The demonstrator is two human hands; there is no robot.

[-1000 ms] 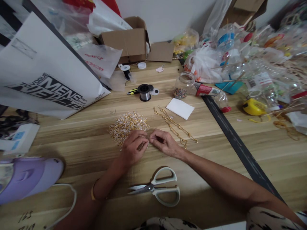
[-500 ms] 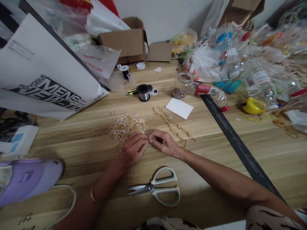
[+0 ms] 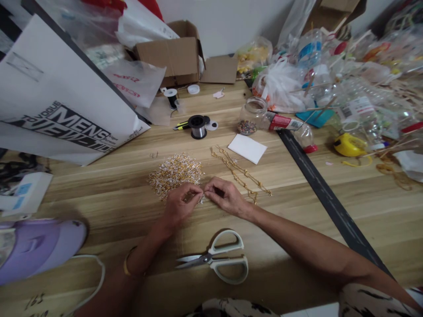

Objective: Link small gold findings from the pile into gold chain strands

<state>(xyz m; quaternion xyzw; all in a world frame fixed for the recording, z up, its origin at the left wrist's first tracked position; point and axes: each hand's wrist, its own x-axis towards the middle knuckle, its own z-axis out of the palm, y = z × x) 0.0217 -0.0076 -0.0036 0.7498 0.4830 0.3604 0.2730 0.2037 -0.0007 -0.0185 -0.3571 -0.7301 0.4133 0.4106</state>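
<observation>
My left hand [image 3: 181,203] is pinched closed at the near right edge of a heap of small gold and silver metal pieces [image 3: 175,172]. Its fingertips meet those of my right hand [image 3: 226,197], which is pinched as well. Whatever lies between the fingertips is too small to make out. Just right of my right hand, gold bead chains [image 3: 243,174] lie stretched on the wooden table. Scissors with white handles [image 3: 211,257] rest on the table below both hands, blades pointing left.
Beyond the hands are a spool of clear line [image 3: 198,127], a folded white paper [image 3: 247,149] and a jar of beads [image 3: 249,116]. A purple iron [image 3: 42,244] stands at left, near a large white bag [image 3: 62,97]. Plastic bottles [image 3: 357,110] crowd the right back.
My left hand's fingers have shifted from curled over to a more extended pinch, opening a gap between thumb and index. My right hand stays nearly in place.
</observation>
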